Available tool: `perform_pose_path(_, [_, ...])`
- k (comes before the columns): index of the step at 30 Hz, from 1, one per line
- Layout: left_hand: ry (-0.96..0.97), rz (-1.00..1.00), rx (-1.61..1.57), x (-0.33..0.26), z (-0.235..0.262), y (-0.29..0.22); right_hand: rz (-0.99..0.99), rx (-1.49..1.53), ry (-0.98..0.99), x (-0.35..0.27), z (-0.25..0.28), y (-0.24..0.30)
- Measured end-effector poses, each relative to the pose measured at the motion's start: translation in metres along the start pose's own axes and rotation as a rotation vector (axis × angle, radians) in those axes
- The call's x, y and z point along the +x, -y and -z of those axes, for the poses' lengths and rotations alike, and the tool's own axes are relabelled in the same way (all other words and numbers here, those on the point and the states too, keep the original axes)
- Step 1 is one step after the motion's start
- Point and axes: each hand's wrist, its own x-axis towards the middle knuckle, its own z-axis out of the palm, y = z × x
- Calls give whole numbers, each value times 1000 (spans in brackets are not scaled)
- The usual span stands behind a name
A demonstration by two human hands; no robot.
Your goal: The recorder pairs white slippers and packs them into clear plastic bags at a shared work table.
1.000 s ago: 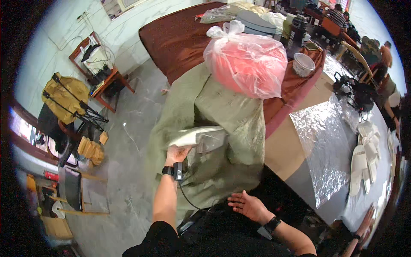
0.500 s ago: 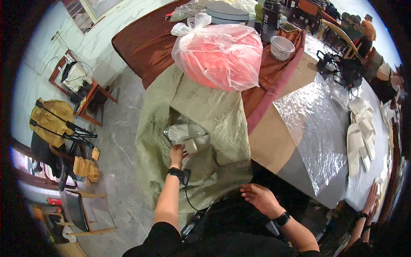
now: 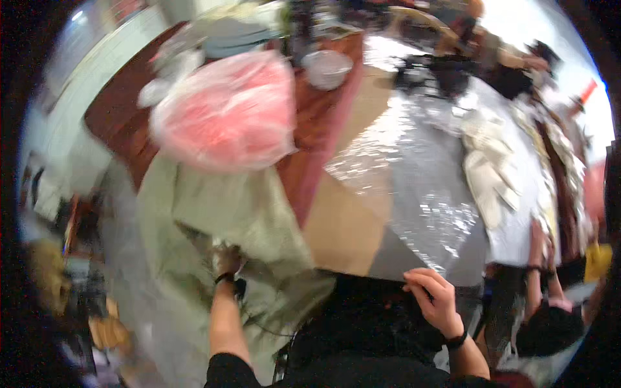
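The picture is blurred by motion. My left hand (image 3: pixel 226 260) is closed in the folds of an olive green cloth (image 3: pixel 252 207) that hangs off the table's left side. My right hand (image 3: pixel 432 299) rests with curled fingers on the table's near edge (image 3: pixel 362 262), at the near corner of a shiny silvery sheet (image 3: pixel 414 174). Whether it pinches the sheet I cannot tell. A full pink plastic bag (image 3: pixel 226 113) sits behind the green cloth on a maroon cloth (image 3: pixel 317 136).
Pale flat pieces (image 3: pixel 491 171) lie in a row right of the sheet. A white bowl (image 3: pixel 326 68) and a dark bag (image 3: pixel 440 71) stand at the far end. Another person (image 3: pixel 550 326) bends at the lower right, with an arm (image 3: pixel 535 242) on the table. Grey floor and furniture are at the left.
My right hand has come up from my lap to the table's near edge by the silvery sheet. My left hand has sunk lower into the green cloth. The view swung right.
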Motion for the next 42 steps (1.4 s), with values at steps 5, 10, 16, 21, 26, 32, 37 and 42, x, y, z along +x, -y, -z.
perform_pose_path(5, [156, -302, 293, 77, 66, -101, 8, -247, -179, 5, 8, -39])
perform_pose_path(10, [98, -374, 169, 113, 84, -128, 6, -668, -186, 1, 17, -55])
perform_pose_path(16, [90, -395, 2, 127, 88, -146, -155, -901, -70, -12, 2, -82])
perform_pose_path(21, [88, -383, -96, 135, 100, -146, -149, -892, -46, -11, -3, -87])
perform_pose_path(26, [94, -370, -159, 135, 125, -139, -122, -869, -80, -13, -4, -93])
perform_pose_path(32, [124, -357, -238, 120, 151, -135, -91, -842, -120, -11, -9, -108])
perform_pose_path(37, [158, -325, -331, 95, 164, -142, -92, -787, -121, -11, -8, -111])
perform_pose_path(42, [189, -254, -420, 59, 180, -136, -33, -722, -126, -9, -13, -121])
